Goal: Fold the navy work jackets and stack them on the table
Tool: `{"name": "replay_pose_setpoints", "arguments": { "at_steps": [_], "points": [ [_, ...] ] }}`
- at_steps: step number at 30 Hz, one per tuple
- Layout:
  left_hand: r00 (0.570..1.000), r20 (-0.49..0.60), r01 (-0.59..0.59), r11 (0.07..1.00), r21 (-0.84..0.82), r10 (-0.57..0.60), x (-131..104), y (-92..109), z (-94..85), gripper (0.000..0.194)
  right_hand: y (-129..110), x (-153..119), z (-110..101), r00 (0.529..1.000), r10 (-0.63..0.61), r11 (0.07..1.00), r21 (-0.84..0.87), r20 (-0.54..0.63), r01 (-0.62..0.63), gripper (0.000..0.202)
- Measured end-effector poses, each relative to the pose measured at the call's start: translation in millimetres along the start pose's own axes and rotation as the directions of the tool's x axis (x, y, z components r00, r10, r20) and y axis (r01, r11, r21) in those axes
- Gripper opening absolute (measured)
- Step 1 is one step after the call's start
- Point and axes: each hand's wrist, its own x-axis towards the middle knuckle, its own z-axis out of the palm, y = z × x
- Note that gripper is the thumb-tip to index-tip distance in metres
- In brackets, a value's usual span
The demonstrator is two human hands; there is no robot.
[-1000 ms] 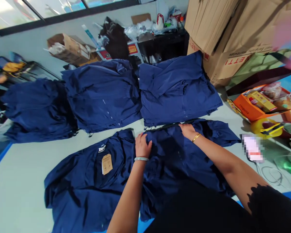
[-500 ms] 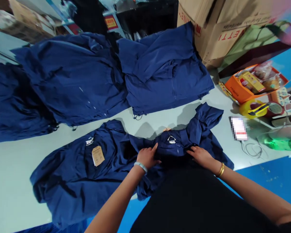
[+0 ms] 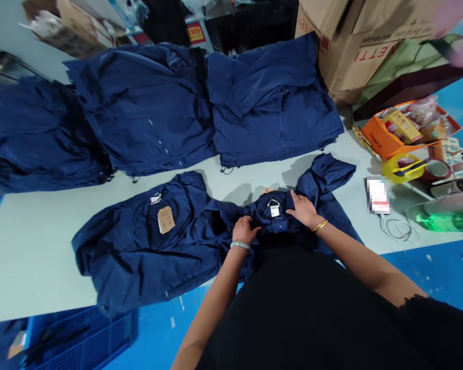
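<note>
A navy blue jacket point(image 3: 324, 205) lies in front of me, its neck opening showing a white label and a white string loop. My left hand point(image 3: 246, 229) grips cloth at the left of the neck, fingers curled and thumb pointing right. On the opposite side of the neck, my right hand point(image 3: 304, 209) rests with its fingers stretched and thumb apart. A second navy jacket point(image 3: 131, 275) is spread to the left, with a brown paper tag point(image 3: 165, 220) at its neck. The lower part of the nearer jacket is hidden by my black top.
Navy garment piles point(image 3: 139, 113) line the far side of the white table point(image 3: 34, 246). Rightward are an orange box point(image 3: 389, 146) of small packets, yellow tape point(image 3: 405, 169), a phone point(image 3: 378, 196) on a cable and a green bottle point(image 3: 447, 220). Cardboard boxes point(image 3: 339, 67) stand behind; a blue crate point(image 3: 85, 339) is below.
My right hand has moved up and left along the neck of the jacket. My left hand's fingers have curled in. The view has shifted, showing the blue crate and more floor.
</note>
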Motion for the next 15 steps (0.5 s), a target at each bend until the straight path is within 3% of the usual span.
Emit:
{"name": "replay_pose_setpoints", "arguments": {
  "at_steps": [3, 5, 8, 11, 13, 15],
  "points": [
    [0.993, -0.044, 0.109, 0.992, -0.056, -0.111, -9, -2, 9.5, 0.061, 9, -12, 15, 0.994, 0.079, 0.993, 0.088, -0.073, -0.073, 0.089],
    [0.984, 0.019, 0.178, 0.98, -0.093, -0.177, -11, 0, 8.6, 0.069, 13, -17, 14, 0.993, 0.106, 0.986, 0.136, -0.056, -0.098, 0.064],
    [0.969, 0.153, 0.21, 0.971, -0.113, -0.192, -9, 6, -5.1, 0.057, 15, -21, 1, 0.998, 0.045, 0.98, 0.198, -0.054, -0.033, 0.03],
    [0.991, 0.127, 0.063, 0.983, -0.171, -0.042, -6, 14, -33.0, 0.035, 13, -28, -22, 0.973, -0.044, 0.952, 0.285, -0.229, 0.11, 0.02],
    [0.996, -0.009, -0.089, 0.966, -0.242, 0.09, -3, 20, -57.9, 0.029, 12, -32, -41, 0.924, -0.059, 0.922, 0.334, -0.377, 0.195, 0.022],
    [0.966, -0.18, -0.229, 0.935, -0.27, 0.185, 4, 28, -85.8, 0.027, 10, -30, -63, 0.868, -0.063, 0.892, 0.363, -0.493, 0.271, 0.029]
  ]
}}
